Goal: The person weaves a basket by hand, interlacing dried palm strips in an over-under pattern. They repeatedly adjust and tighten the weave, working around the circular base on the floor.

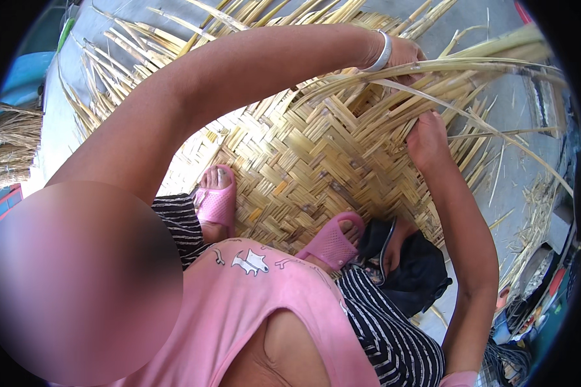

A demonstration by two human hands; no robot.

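Observation:
A woven mat (290, 161) of flat, pale yellow-brown split reed strips lies on the floor. Loose ends fan out along its far side. My left hand (403, 57), with a silver bangle on the wrist, reaches across to the mat's far right part. Its fingers close around reed strips (458, 80), and the fingertips are partly hidden by them. Nearer to me, my right hand (427, 137) is closed on the same raised bundle, thumb on top. The bundle's strips stretch away to the upper right. Between the hands, a dark gap shows under the lifted strips.
My feet in pink slippers (214, 200) rest on the mat's near part. A dark cloth item (413, 271) lies beside the right slipper. Reed scraps (532, 226) litter the grey floor at the right. A stack of dry straw (13, 145) stands at the far left.

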